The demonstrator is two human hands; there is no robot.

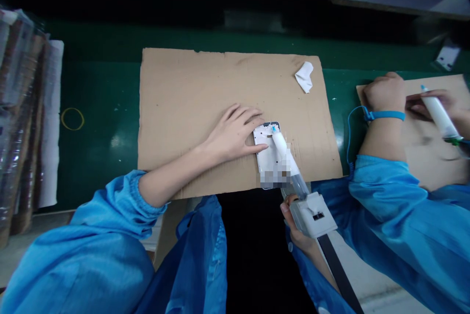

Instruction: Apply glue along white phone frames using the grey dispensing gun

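My left hand (235,134) lies over the cardboard with its fingers stretched and spread. Its thumb rests on the left side of a white phone housing (267,157), and the index finger is by the upper left corner. My right hand (299,231) is wrapped round the grip of a white cartridge dispensing gun (315,216), which partly hides the fingers. From the gun a pale, tapering tube (288,155) reaches over the housing, its blue tip (273,129) near the upper end. Whether the tip touches the surface I cannot tell. The housing's lower end is blurred out.
The cardboard sheet (176,94) lies on a green table (99,157), with a crumpled white wipe (304,77) at its upper right. Wrapped stacks (25,123) stand at left. At right, a co-worker's hands (385,93) hold another tube (440,116); a blue strap (387,115) circles one wrist.
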